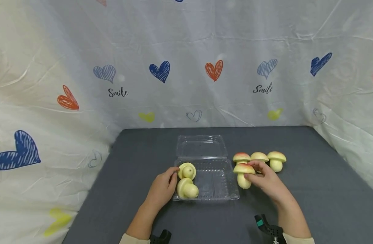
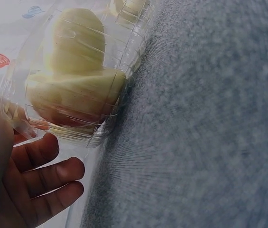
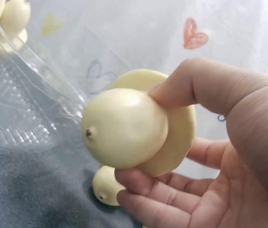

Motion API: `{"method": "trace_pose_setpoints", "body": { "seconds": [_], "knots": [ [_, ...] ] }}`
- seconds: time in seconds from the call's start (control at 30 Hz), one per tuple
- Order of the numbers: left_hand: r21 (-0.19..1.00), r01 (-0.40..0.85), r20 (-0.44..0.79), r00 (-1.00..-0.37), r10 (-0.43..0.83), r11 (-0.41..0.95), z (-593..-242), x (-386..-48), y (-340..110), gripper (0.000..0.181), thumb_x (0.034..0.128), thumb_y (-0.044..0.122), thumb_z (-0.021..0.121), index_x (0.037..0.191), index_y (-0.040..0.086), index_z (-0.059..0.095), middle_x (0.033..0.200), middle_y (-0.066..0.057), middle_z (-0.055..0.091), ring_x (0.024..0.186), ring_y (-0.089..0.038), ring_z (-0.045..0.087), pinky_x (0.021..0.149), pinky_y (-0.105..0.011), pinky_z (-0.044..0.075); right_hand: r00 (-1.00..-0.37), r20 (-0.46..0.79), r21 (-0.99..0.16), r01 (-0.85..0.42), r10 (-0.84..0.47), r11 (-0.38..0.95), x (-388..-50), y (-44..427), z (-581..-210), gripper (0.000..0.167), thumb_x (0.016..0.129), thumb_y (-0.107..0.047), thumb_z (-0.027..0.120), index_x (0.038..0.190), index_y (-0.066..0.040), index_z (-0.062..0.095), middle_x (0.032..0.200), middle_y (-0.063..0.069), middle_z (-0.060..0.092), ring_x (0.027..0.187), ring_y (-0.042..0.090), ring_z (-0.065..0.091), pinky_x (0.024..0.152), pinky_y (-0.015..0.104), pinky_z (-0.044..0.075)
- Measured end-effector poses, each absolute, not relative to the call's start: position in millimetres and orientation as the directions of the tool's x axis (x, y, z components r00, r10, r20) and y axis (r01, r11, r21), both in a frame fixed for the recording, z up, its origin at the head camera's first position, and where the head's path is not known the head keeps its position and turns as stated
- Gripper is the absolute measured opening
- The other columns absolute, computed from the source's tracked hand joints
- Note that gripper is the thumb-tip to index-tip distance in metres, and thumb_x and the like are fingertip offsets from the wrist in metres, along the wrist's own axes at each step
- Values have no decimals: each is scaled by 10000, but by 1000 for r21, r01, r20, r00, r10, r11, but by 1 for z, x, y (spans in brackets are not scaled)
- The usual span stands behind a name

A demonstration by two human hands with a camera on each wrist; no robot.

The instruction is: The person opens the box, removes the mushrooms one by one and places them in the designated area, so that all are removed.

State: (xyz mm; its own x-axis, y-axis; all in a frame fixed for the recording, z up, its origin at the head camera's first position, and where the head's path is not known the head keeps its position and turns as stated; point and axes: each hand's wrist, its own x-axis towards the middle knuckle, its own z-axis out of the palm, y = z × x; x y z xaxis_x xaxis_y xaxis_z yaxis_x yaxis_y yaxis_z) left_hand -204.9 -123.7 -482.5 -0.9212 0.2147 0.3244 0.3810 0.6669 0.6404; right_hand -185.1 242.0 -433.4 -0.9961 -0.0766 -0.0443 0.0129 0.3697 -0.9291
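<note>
A clear plastic clamshell box (image 1: 215, 181) lies on the table with its lid (image 1: 201, 146) folded back. Two toy mushrooms (image 1: 187, 188) sit along its left side, stems showing. My left hand (image 1: 162, 188) pinches the box's left rim; in the left wrist view its other fingers (image 2: 53, 175) hang loosely outside the wall. To the right of the box, my right hand (image 1: 267, 179) holds a red-capped toy mushroom (image 3: 124, 128) by the stem, between thumb and fingers. Behind that hand stand several more mushrooms (image 1: 276, 161), one partly hidden.
A dark grey cloth covers the table (image 1: 320, 189). Its far edge meets a pale curtain (image 1: 186, 44) printed with hearts and words, which also hangs at both sides. Black straps (image 1: 270, 228) are on both wrists.
</note>
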Motion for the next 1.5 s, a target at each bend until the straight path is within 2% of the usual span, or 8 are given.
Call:
{"method": "trace_pose_setpoints", "body": {
  "seconds": [0.13,0.37,0.5,0.67,0.83,1.0,1.27,1.5],
  "knots": [
    [644,374,317,-924,211,668,-483,-204,-124,278,1092,148,511,1315,99,669,594,90,426,480,-56,368,494,-276,359,-995,-78,-921,47,-64,386,-186,245,-435,487,963,-154,716,1351,24,480,1320,230,501,950,212,577,762,353,508],
    [646,376,319,-924,213,664,-483,-205,-123,279,1093,150,510,1317,99,669,660,105,503,519,-49,414,535,-280,393,-991,-122,-901,89,-51,425,-186,247,-436,509,963,-175,712,1347,49,463,1318,271,479,972,211,600,787,375,527],
    [647,375,315,-925,215,664,-481,-206,-122,277,1084,136,523,1311,86,673,646,97,476,515,-55,405,520,-275,381,-984,-173,-887,136,-44,440,-186,246,-435,539,955,-186,725,1356,47,451,1282,255,483,931,223,610,790,391,531],
    [641,388,338,-917,209,663,-480,-206,-121,272,1063,117,555,1293,60,689,742,98,537,577,-47,448,564,-271,414,-978,-204,-868,157,-51,471,-186,246,-436,561,952,-164,725,1368,79,437,1191,220,549,901,222,615,771,399,531],
    [640,395,353,-913,205,659,-479,-204,-120,259,1053,106,572,1273,55,697,777,90,569,602,-49,471,577,-271,428,-978,-203,-865,155,-50,477,-188,246,-439,568,954,-152,721,1370,97,427,1149,201,583,889,216,614,761,389,525],
    [638,396,350,-913,209,660,-480,-204,-120,255,1053,110,570,1267,58,699,731,97,526,573,-45,444,558,-269,415,-980,-194,-863,150,-43,482,-189,244,-443,596,951,-161,737,1386,100,424,1178,225,578,918,226,631,778,402,539],
    [659,379,330,-922,203,649,-480,-204,-120,254,1053,111,572,1271,70,695,752,95,554,581,-53,466,560,-272,426,-987,-161,-860,128,-25,494,-190,243,-443,599,939,-124,742,1388,119,427,1267,290,533,988,273,623,784,407,551],
    [663,378,328,-923,203,646,-480,-204,-120,252,1051,112,576,1268,72,698,770,95,573,590,-52,476,565,-272,433,-992,-122,-857,99,-12,506,-189,244,-443,608,910,-103,773,1349,137,429,1207,301,547,907,253,613,739,391,533]
  ]
}}
